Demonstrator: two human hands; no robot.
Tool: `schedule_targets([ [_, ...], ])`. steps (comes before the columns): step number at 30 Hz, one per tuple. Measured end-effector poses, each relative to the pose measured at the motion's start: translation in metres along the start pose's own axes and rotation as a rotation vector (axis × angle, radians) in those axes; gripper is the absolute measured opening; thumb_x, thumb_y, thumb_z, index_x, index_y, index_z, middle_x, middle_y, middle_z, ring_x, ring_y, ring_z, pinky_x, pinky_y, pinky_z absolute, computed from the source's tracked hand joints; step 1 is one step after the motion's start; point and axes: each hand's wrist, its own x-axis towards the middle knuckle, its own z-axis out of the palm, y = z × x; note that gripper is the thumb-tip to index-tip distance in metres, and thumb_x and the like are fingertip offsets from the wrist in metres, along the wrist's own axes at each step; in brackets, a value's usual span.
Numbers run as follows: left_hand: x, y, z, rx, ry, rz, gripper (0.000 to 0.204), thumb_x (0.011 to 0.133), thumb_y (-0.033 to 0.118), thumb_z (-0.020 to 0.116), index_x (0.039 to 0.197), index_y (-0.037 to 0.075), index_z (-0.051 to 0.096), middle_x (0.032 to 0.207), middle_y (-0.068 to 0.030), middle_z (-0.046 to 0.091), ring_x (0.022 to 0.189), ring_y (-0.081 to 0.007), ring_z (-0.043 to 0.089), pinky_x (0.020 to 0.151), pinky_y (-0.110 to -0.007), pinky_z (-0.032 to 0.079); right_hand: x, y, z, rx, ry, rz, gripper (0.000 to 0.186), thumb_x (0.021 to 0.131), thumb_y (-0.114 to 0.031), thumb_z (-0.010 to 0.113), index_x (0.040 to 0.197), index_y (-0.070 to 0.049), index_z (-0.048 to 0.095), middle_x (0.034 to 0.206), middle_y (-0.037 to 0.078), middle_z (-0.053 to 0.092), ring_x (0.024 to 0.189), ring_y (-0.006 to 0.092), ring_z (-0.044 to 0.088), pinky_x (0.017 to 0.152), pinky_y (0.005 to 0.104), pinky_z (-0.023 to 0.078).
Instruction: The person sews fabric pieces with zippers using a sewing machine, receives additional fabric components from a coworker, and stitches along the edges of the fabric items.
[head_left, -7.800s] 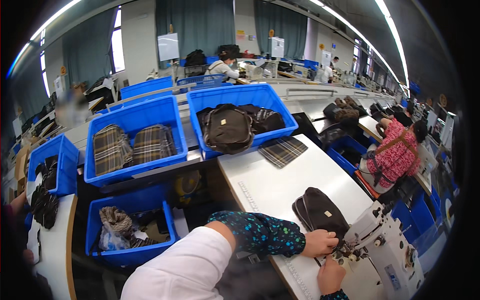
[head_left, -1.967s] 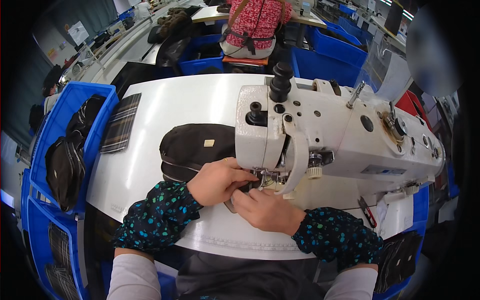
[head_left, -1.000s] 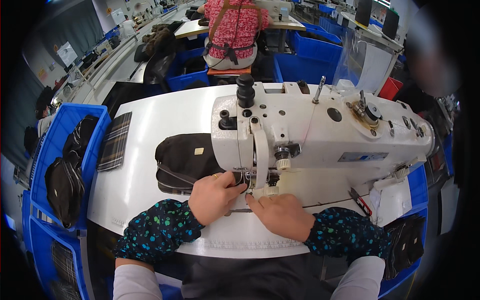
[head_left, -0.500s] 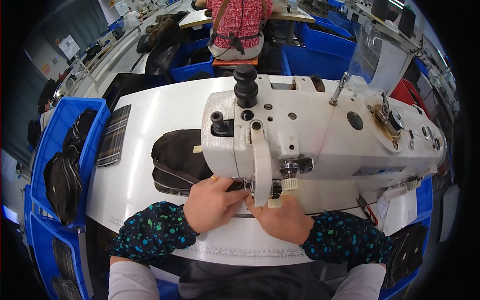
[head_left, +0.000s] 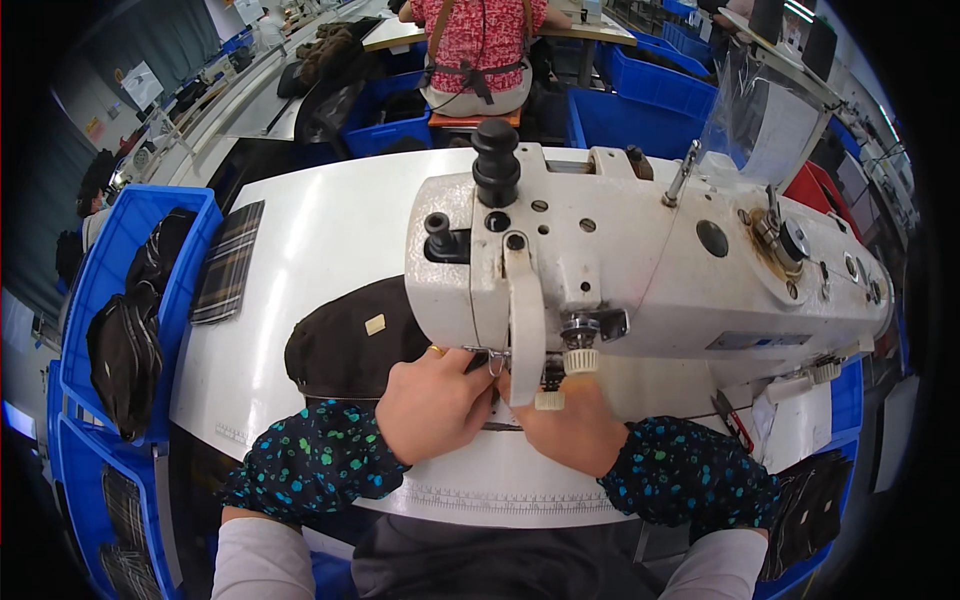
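Observation:
A white sewing machine [head_left: 640,260] stands on the white table [head_left: 300,210]. A dark brown bag [head_left: 345,340] with a small pale label lies left of its head, running under the needle area. My left hand [head_left: 430,405] is closed on the bag's edge beside the presser foot [head_left: 485,355]. My right hand [head_left: 565,425] is just right of it, fingers bent toward the needle. Their tips are partly hidden by the white lever and knobs, so what they grip is unclear. Both forearms wear dark dotted sleeve covers.
Blue bins [head_left: 175,390] of bags and plaid fabric flank the left side; more bags [head_left: 805,510] are at lower right. A plaid piece [head_left: 228,260] lies at upper left, red-handled snips [head_left: 732,420] right. Beyond, a co-worker in red [head_left: 475,35] sits among blue bins.
The view has swung from the room down to the machine. In the last second the bag has shifted down and left and turned, while both hands stay by the needle, moving slightly.

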Motion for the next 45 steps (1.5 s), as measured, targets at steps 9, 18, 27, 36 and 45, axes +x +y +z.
schedule_targets([
  [9,0.0,-0.003,0.0,-0.05,0.0,-0.057,0.026,0.08,0.019,0.07,0.105,0.016,0.075,0.091,-0.0041,0.063,0.085,-0.0253,0.067,0.059,-0.038,0.055,0.003,-0.004,-0.009,-0.135,-0.018,-0.026,0.024,0.081,-0.013,0.065,0.104,-0.011,0.073,0.067,0.004,0.053,0.055,0.0201,0.058,0.048,0.036,0.044],
  [18,0.003,-0.002,-0.004,-0.163,0.047,-0.052,0.015,0.078,0.007,0.071,0.093,0.006,0.068,0.078,-0.0134,0.066,0.071,-0.0357,0.066,0.062,-0.043,0.054,0.003,-0.006,-0.019,-0.217,-0.054,-0.125,0.011,0.075,-0.014,0.066,0.084,-0.011,0.07,0.069,0.005,0.054,0.064,0.0204,0.061,0.053,0.0366,0.046],
  [27,0.017,-0.017,-0.015,-0.258,-0.202,-0.173,0.019,0.082,0.015,0.069,0.099,0.007,0.073,0.08,-0.0166,0.068,0.076,-0.0359,0.068,0.067,-0.044,0.056,0.006,-0.006,-0.013,-0.209,-0.086,-0.126,0.043,0.081,-0.011,0.063,0.123,-0.007,0.065,0.067,0.004,0.058,0.06,0.0216,0.062,0.052,0.0353,0.047],
  [36,0.014,-0.006,-0.014,0.01,-0.192,0.026,0.019,0.082,0.016,0.065,0.098,0.01,0.071,0.092,-0.0059,0.069,0.077,-0.0289,0.07,0.063,-0.041,0.057,0.011,-0.008,-0.01,-0.077,-0.188,-0.092,0.035,0.079,-0.008,0.061,0.114,-0.004,0.067,0.065,0.011,0.059,0.06,0.0286,0.063,0.053,0.0412,0.05],
  [45,0.011,-0.002,-0.026,-0.18,-0.249,0.022,0.03,0.078,0.025,0.068,0.103,0.009,0.072,0.089,-0.0101,0.065,0.074,-0.0325,0.068,0.062,-0.043,0.056,0.011,-0.006,-0.02,0.056,-0.168,-0.07,0.026,0.08,-0.009,0.061,0.104,-0.008,0.068,0.068,0.01,0.06,0.062,0.0283,0.064,0.053,0.0405,0.051],
])
